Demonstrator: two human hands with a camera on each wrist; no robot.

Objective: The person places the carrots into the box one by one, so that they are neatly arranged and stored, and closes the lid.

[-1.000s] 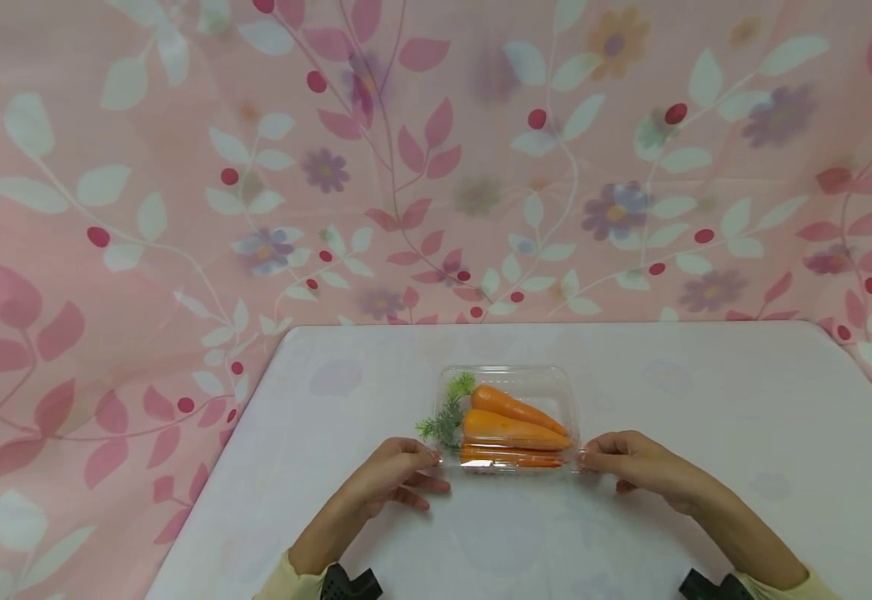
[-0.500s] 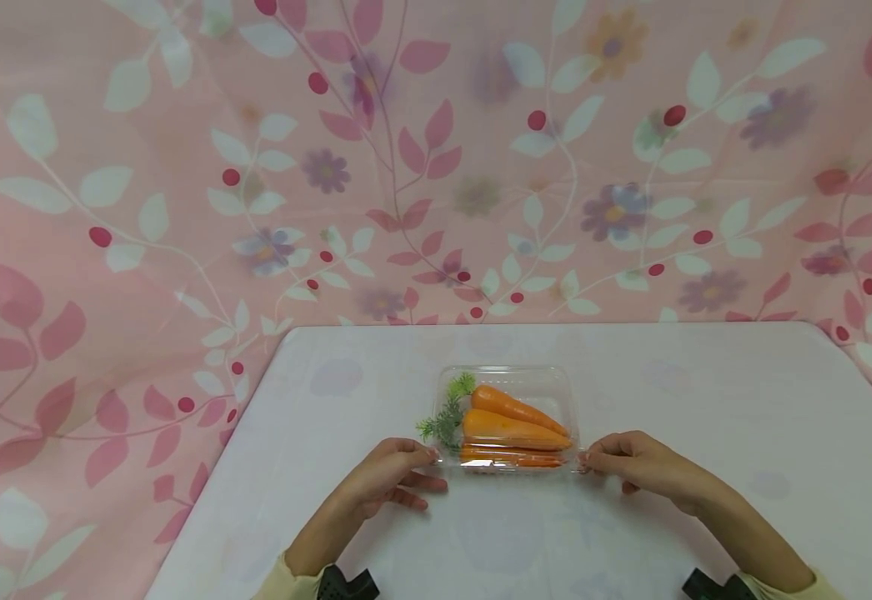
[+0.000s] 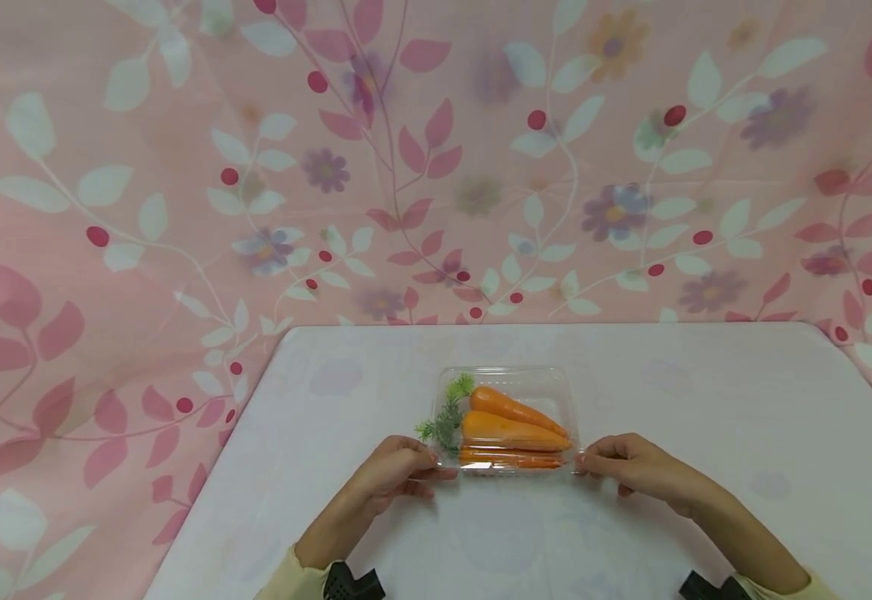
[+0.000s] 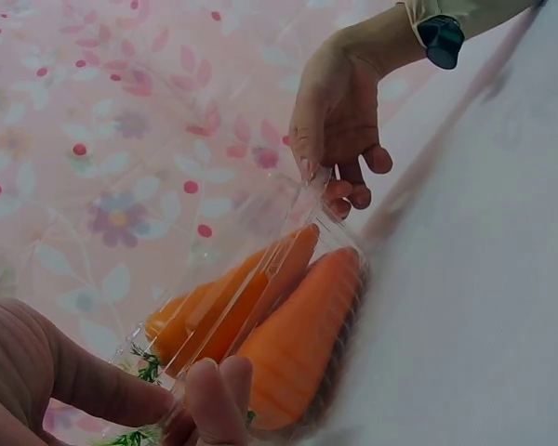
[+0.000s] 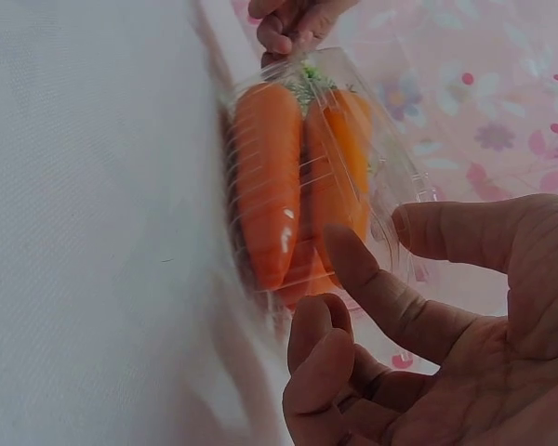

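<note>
A clear plastic clamshell box sits on the table in the head view with several orange carrots inside. Feathery green tops stick out past its left side. My left hand pinches the near left corner of the box between thumb and finger. At the near right corner, my right hand pinches the rim. The right wrist view has that thumb and forefinger on either side of the plastic edge. In the left wrist view, the left fingers cover the near end of the box.
A white table with faint round spots carries the box. Behind it and to the left hangs a pink cloth printed with leaves and flowers. Dark devices are strapped at both wrists, beside pale yellow sleeves.
The left hand's lower fingers have drawn up a little toward the near edge of the box. The right hand has barely shifted. The box and carrots stay in place.
</note>
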